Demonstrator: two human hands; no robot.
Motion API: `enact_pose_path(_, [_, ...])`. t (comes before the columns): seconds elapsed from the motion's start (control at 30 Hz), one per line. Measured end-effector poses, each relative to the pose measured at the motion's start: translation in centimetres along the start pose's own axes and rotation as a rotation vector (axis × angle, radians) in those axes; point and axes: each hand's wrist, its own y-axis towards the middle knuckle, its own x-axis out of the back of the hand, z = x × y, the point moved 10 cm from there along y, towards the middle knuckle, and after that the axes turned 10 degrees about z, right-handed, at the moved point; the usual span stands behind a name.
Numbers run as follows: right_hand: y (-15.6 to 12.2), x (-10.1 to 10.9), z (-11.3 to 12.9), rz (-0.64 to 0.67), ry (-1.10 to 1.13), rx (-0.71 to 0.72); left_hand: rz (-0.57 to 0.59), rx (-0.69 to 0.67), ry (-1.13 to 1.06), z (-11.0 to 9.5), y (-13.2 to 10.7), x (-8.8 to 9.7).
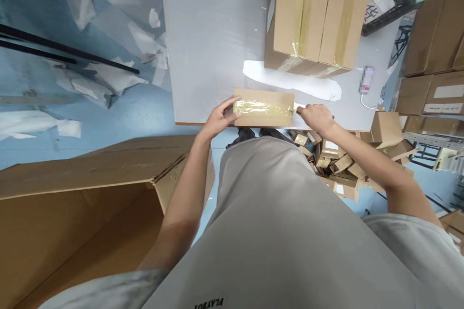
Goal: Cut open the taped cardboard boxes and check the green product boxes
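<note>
Box [263, 117] rests at the table's [206, 53] near edge, likely light, stiff, slick along its tape [266, 107], best held by the ends, left fingers [229, 103] grasping one, right fingers [308, 112] clenched around a slim tool [297, 111].

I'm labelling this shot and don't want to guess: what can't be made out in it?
All in the head view:
- Inside of the small taped box: hidden by its taped top.
- Full shape of the thin tool in the right hand: too small, partly covered by the fingers.
- Pale item on the table: blurred by pixelation.
- Left end of the large open box: cut off by the picture's left edge.
</note>
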Motion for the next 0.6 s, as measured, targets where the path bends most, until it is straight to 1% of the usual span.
enact_pose_path(0.07, [-0.4, -1.4, -2.3, -0.01, 0.028, -0.009, -0.012, 0.023, -0.002, 0.0, 0.2, -0.2])
enact_pose_path(0.13, [-0.4, -2.1, -3.4, -0.019, 0.045, 0.005, -0.042, 0.054, 0.004, -0.2, 0.4, -0.5])
enact_pose_path(0.17, [-0.3, -2.2, -3.5, -0.021, 0.046, 0.018, -0.079, 0.068, 0.018, -0.4, 0.5, -0.6])
enact_pose_path(0.23, [-0.1, -2.2, -3.6, -0.018, 0.039, 0.046, -0.199, 0.087, 0.077, -1.1, 0.8, -0.7])
enact_pose_path(0.37, [0.2, -2.5, -4.1, 0.01, 0.06, 0.109, -0.553, 0.116, 0.322, -3.4, 1.1, -1.5])
enact_pose_path(0.43, [0.5, -3.2, -4.8, 0.018, 0.097, 0.145, -0.7, 0.146, 0.445, -4.2, 1.0, -2.3])
enact_pose_path(0.5, [0.9, -4.0, -5.5, 0.008, 0.146, 0.191, -0.775, 0.166, 0.517, -4.5, 1.0, -3.0])
enact_pose_path(0.6, [1.8, -5.5, -6.2, -0.034, 0.229, 0.276, -0.798, 0.175, 0.558, -4.6, 1.0, -3.5])
